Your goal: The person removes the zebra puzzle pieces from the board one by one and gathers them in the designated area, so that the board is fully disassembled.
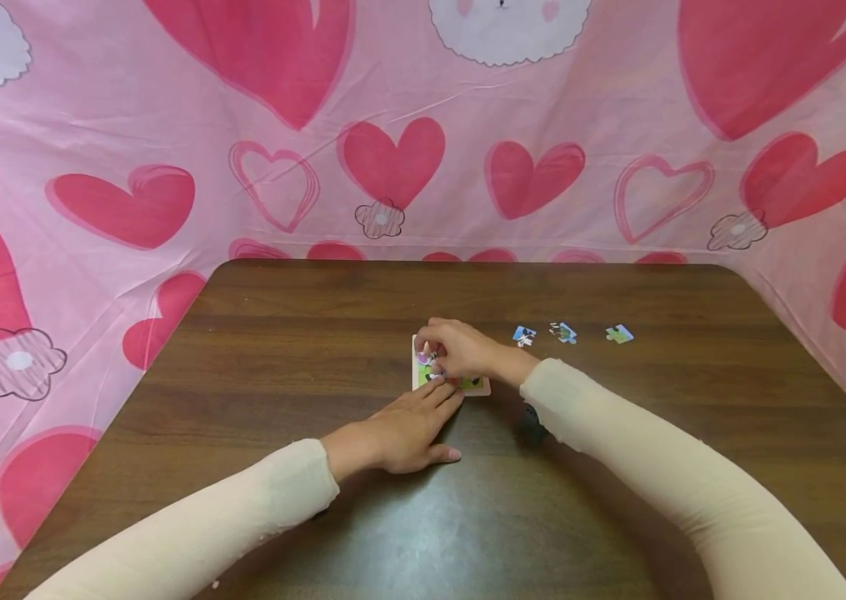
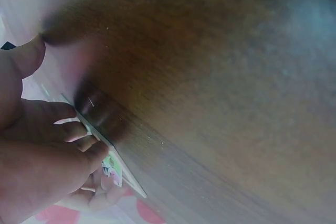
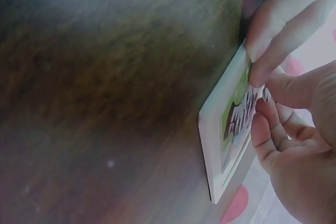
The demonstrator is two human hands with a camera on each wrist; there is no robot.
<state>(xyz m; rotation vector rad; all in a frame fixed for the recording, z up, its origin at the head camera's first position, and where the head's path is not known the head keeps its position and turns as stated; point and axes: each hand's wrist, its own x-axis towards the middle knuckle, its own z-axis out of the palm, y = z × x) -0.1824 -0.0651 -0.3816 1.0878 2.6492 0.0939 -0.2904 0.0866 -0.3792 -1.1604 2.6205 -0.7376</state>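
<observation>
A small jigsaw puzzle board (image 1: 417,367) with a pale frame and a green picture lies on the brown table, partly covered by both hands. My left hand (image 1: 411,425) rests its straight fingers on the board's near edge, thumb spread on the table. Above the board, my right hand (image 1: 460,348) has curled fingers and pinches a puzzle piece (image 3: 266,95), mostly hidden between thumb and fingertips. In the left wrist view a piece with green and pink print (image 2: 112,169) stands tilted by the right fingers. The right wrist view shows the board's frame (image 3: 209,145) close to both hands.
Three loose puzzle pieces lie in a row right of the board: a blue one (image 1: 523,336), a blue-green one (image 1: 563,332) and a mostly green one (image 1: 619,334). A pink cloth with hearts (image 1: 460,100) hangs behind the wooden table (image 1: 302,333).
</observation>
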